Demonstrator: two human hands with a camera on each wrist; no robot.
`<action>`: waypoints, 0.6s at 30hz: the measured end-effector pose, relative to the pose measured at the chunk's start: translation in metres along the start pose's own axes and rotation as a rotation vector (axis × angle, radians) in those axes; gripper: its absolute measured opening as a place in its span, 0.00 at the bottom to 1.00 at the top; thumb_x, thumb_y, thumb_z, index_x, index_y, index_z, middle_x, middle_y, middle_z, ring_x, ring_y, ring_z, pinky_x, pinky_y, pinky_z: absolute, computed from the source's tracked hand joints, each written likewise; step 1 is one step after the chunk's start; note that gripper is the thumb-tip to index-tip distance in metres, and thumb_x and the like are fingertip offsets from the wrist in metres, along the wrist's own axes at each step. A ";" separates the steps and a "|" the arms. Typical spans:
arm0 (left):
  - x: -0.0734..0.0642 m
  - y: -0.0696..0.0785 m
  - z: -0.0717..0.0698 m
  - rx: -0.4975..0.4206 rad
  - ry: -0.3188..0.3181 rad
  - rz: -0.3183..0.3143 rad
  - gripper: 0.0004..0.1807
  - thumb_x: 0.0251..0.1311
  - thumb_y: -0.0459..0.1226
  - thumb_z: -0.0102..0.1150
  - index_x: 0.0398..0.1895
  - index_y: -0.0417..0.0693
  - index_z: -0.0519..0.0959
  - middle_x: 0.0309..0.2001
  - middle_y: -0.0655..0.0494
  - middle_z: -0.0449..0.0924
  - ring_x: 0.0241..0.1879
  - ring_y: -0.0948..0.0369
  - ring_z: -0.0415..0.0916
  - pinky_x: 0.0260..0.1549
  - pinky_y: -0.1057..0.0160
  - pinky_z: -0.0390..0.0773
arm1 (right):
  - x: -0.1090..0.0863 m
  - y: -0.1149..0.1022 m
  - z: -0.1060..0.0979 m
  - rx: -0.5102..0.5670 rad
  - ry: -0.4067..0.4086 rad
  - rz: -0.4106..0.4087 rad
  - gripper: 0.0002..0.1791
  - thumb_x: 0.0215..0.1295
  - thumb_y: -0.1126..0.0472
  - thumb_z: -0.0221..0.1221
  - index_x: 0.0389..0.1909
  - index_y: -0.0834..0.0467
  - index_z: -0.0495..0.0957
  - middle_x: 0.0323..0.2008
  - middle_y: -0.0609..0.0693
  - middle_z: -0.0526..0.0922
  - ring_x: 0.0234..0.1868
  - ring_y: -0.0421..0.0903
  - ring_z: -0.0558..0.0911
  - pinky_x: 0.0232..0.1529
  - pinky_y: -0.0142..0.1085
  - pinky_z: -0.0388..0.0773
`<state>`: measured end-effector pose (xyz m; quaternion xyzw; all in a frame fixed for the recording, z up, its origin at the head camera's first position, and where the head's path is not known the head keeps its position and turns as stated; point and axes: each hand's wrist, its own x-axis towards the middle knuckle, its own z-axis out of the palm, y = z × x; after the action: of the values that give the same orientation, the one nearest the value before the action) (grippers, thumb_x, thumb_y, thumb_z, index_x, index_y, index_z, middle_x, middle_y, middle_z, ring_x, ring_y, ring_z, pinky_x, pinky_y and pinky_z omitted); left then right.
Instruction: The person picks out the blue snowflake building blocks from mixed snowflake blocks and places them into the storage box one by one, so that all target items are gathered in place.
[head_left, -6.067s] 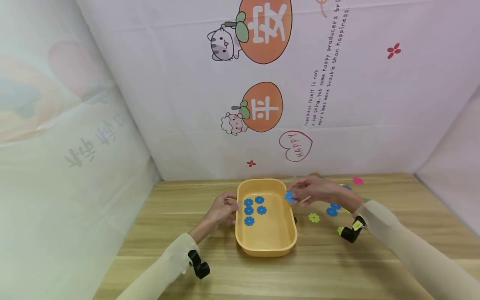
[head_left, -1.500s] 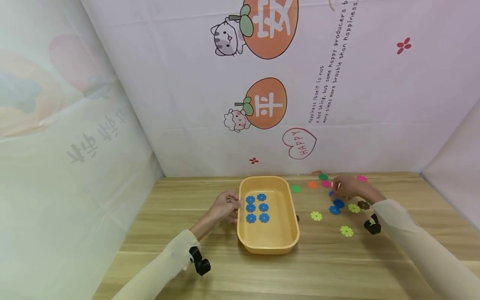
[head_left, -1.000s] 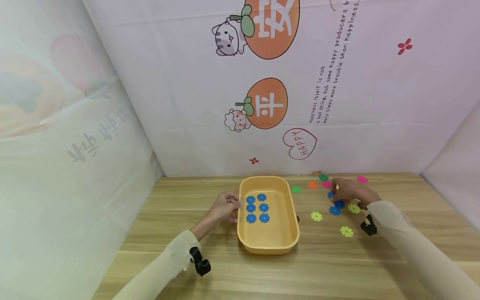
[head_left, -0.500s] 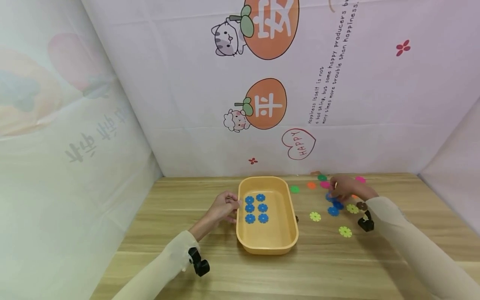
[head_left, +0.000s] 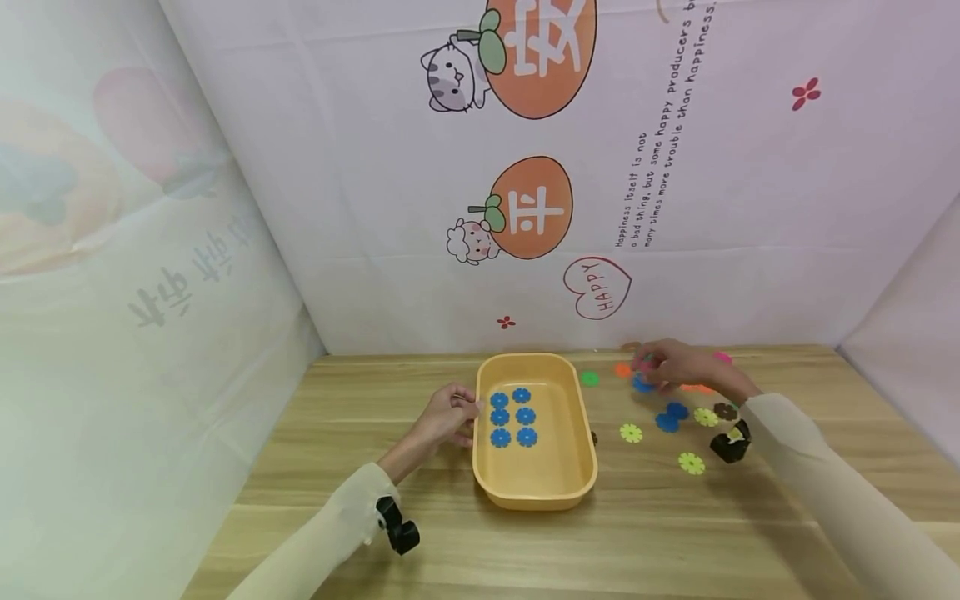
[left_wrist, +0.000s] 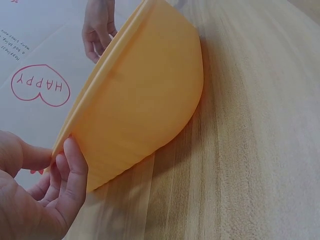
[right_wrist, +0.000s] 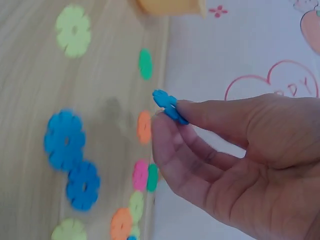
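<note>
My left hand (head_left: pixel 444 417) pinches the left rim of a yellow-orange plastic tub (head_left: pixel 534 483); the left wrist view shows thumb and fingers (left_wrist: pixel 75 165) on either side of that rim. Several blue snowflake discs lie flat on the tub's floor in two columns, one at the lower right (head_left: pixel 527 437). Right of the tub, my right hand (head_left: pixel 678 365) is raised over the table, pinching a blue snowflake disc (right_wrist: pixel 167 104) between thumb and fingertips. Below it, two more blue discs (head_left: pixel 667 422) overlap on the wood.
Loose discs lie around the right hand: green (head_left: pixel 589 378), orange (head_left: pixel 623 369), yellow-green (head_left: pixel 632 432) and brown (head_left: pixel 725 411). Another yellow-green disc (head_left: pixel 692 463) is nearer the front. A printed white sheet (head_left: pixel 405 250) stands behind the wooden table (head_left: pixel 360 392), with more sheeting on both sides.
Over six seconds another blue disc has come into the tub. In the last half second my right hand has picked up a blue disc and shifted left. The left hand stays at the rim.
</note>
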<state>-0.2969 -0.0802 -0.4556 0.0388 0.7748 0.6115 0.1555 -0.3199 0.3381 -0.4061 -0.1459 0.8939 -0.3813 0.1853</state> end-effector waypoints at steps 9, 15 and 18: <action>0.000 0.000 0.002 0.003 0.002 -0.002 0.14 0.71 0.34 0.61 0.54 0.36 0.73 0.40 0.48 0.77 0.32 0.58 0.78 0.24 0.62 0.87 | 0.013 -0.038 0.018 -0.061 0.090 -0.008 0.10 0.73 0.72 0.57 0.50 0.72 0.79 0.36 0.58 0.78 0.34 0.49 0.81 0.36 0.47 0.90; -0.001 0.000 0.002 0.002 0.008 0.000 0.14 0.72 0.34 0.60 0.54 0.36 0.73 0.41 0.48 0.77 0.32 0.58 0.77 0.23 0.63 0.86 | 0.025 -0.068 0.027 -0.024 0.152 -0.014 0.13 0.72 0.73 0.52 0.53 0.73 0.76 0.38 0.63 0.79 0.35 0.52 0.84 0.36 0.45 0.91; -0.001 0.000 0.001 0.004 0.009 0.007 0.14 0.72 0.34 0.60 0.54 0.37 0.73 0.41 0.48 0.77 0.32 0.58 0.77 0.22 0.64 0.85 | 0.030 -0.082 0.032 0.004 0.168 -0.019 0.13 0.73 0.73 0.52 0.54 0.73 0.76 0.40 0.64 0.79 0.36 0.54 0.86 0.36 0.42 0.91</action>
<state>-0.2953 -0.0793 -0.4556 0.0388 0.7765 0.6108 0.1499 -0.3230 0.2511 -0.3726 -0.1214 0.9040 -0.3960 0.1062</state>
